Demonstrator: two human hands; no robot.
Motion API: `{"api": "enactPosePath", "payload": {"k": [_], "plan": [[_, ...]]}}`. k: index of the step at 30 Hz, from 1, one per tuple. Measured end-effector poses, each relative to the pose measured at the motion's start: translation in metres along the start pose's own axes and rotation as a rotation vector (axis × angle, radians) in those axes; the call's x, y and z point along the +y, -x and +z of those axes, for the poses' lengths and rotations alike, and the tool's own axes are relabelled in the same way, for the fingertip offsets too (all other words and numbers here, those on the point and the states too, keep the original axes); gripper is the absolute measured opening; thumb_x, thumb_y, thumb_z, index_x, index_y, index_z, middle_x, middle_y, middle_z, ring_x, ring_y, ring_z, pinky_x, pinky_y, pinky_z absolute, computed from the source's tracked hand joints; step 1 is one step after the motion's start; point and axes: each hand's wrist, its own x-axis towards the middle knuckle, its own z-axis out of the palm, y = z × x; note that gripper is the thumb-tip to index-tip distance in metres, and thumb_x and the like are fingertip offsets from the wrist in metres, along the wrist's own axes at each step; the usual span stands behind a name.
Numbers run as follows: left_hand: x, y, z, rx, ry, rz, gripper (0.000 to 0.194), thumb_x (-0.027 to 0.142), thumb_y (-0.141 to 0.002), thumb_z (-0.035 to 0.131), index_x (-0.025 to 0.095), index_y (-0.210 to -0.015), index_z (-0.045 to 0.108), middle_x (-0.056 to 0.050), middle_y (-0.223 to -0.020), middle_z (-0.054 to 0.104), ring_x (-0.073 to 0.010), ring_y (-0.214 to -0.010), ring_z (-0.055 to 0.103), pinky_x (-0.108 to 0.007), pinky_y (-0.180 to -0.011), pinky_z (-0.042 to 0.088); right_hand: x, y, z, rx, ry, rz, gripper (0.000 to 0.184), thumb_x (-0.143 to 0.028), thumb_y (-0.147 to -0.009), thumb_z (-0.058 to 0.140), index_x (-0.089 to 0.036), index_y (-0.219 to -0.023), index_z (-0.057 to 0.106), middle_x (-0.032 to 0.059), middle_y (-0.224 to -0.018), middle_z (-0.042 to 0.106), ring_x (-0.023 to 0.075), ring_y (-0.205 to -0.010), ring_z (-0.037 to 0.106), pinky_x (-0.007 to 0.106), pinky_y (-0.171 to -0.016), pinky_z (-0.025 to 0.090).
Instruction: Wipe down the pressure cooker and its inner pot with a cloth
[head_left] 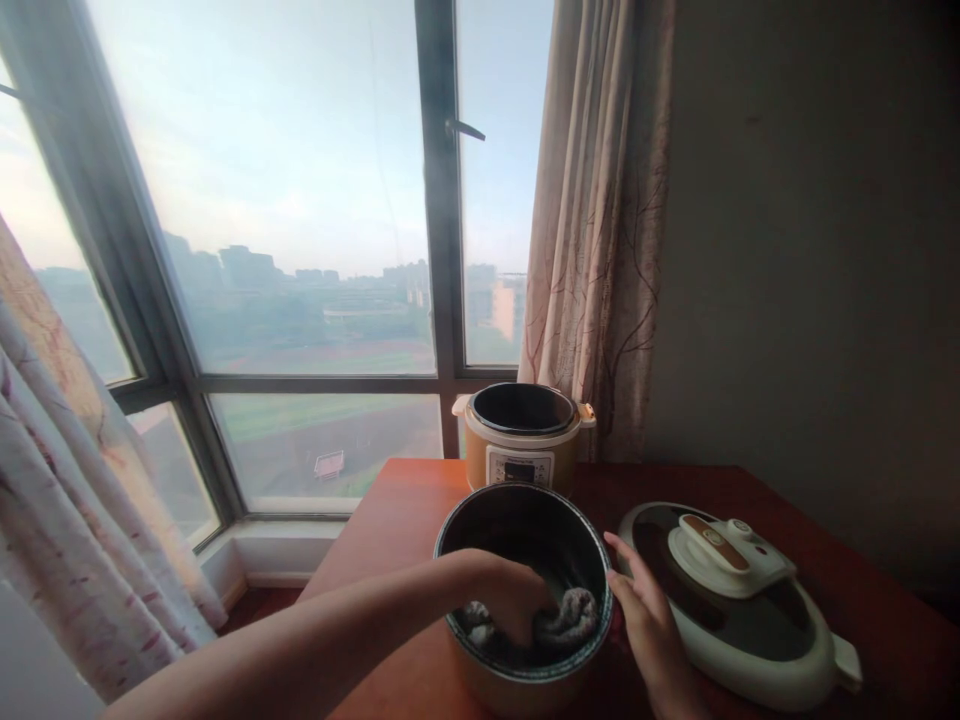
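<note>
A dark-lined inner pot point(525, 520) of a cooker stands on the table, its mouth tilted towards me. Deep inside it, my left hand point(517, 600) is closed on a grey, fluffy cloth point(574, 615) that bunches out on both sides of the hand. The left fingertips are hidden in shadow and cloth. My right hand point(649, 620) grips the pot's right rim, thumb at the edge and fingers along the outer side. Just behind the pot is the pressure cooker body point(521, 435), lidless, with a control panel on its front.
The white cooker lid point(750, 610) with a dark top and a brown-topped handle lies to the right on the red-brown table point(375, 530). Beyond the table are a large window point(315, 300) and a patterned curtain point(600, 220). Another curtain point(82, 520) hangs at the left.
</note>
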Motion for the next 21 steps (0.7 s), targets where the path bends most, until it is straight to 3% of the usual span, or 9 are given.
{"api": "enactPosePath", "payload": {"k": [3, 6, 10, 13, 16, 19, 21], "plan": [[0.009, 0.001, 0.003, -0.053, -0.123, -0.080, 0.034, 0.017, -0.078, 0.064, 0.011, -0.109, 0.076, -0.014, -0.093, 0.079, -0.0255, -0.075, 0.072, -0.030, -0.059, 0.053, 0.004, -0.004, 0.000, 0.012, -0.003, -0.041, 0.088, -0.059, -0.072, 0.070, -0.014, -0.143, 0.046, -0.0003, -0.067, 0.068, 0.0168, -0.047, 0.052, 0.031, -0.056, 0.045], [0.024, 0.005, 0.004, -0.039, -0.164, -0.129, 0.033, 0.016, -0.080, 0.060, 0.003, -0.106, 0.076, -0.023, -0.092, 0.077, -0.0327, -0.077, 0.074, -0.034, -0.053, 0.052, 0.008, -0.011, 0.000, 0.022, -0.009, -0.066, 0.082, -0.056, -0.072, 0.070, -0.014, -0.139, 0.049, 0.0013, -0.072, 0.070, 0.0181, -0.052, 0.056, 0.031, -0.058, 0.046], [0.032, 0.012, -0.003, 0.021, -0.272, -0.028, 0.029, 0.012, -0.073, 0.064, 0.007, -0.098, 0.079, -0.023, -0.089, 0.077, -0.0363, -0.080, 0.075, -0.038, -0.059, 0.055, 0.005, -0.019, -0.002, 0.004, 0.037, -0.063, 0.084, -0.056, -0.072, 0.068, -0.013, -0.142, 0.048, -0.0024, -0.060, 0.064, 0.0185, -0.048, 0.053, 0.029, -0.051, 0.040], [0.030, 0.013, -0.009, -0.037, -0.299, -0.007, 0.030, 0.015, -0.073, 0.066, 0.007, -0.099, 0.079, -0.023, -0.093, 0.078, -0.0369, -0.084, 0.075, -0.039, -0.064, 0.058, 0.002, -0.026, -0.005, -0.004, 0.066, -0.085, 0.083, -0.056, -0.071, 0.070, -0.013, -0.140, 0.051, 0.0007, -0.068, 0.070, 0.0217, -0.058, 0.061, 0.031, -0.059, 0.045], [0.031, 0.006, -0.008, -0.053, -0.230, -0.077, 0.036, 0.019, -0.075, 0.064, 0.006, -0.106, 0.078, -0.024, -0.099, 0.077, -0.0372, -0.089, 0.075, -0.039, -0.070, 0.059, 0.004, -0.029, -0.009, -0.006, 0.053, -0.080, 0.074, -0.056, -0.070, 0.071, -0.016, -0.131, 0.058, 0.0053, -0.084, 0.075, 0.0267, -0.077, 0.069, 0.035, -0.073, 0.050], [0.034, -0.009, -0.003, 0.041, -0.063, -0.202, 0.043, 0.026, -0.076, 0.063, 0.006, -0.113, 0.075, -0.025, -0.106, 0.075, -0.0389, -0.095, 0.074, -0.042, -0.074, 0.060, 0.007, -0.029, -0.013, -0.052, 0.003, -0.036, 0.067, -0.057, -0.071, 0.072, -0.019, -0.126, 0.060, 0.0079, -0.097, 0.077, 0.0295, -0.094, 0.070, 0.036, -0.082, 0.051], [0.032, -0.021, -0.003, 0.129, 0.103, -0.302, 0.047, 0.026, -0.073, 0.064, 0.005, -0.114, 0.073, -0.026, -0.108, 0.074, -0.0403, -0.098, 0.073, -0.043, -0.076, 0.060, 0.007, -0.028, -0.015, -0.079, -0.022, -0.011, 0.072, -0.059, -0.071, 0.074, -0.020, -0.130, 0.057, 0.0088, -0.102, 0.076, 0.0301, -0.099, 0.070, 0.036, -0.084, 0.051]]}}
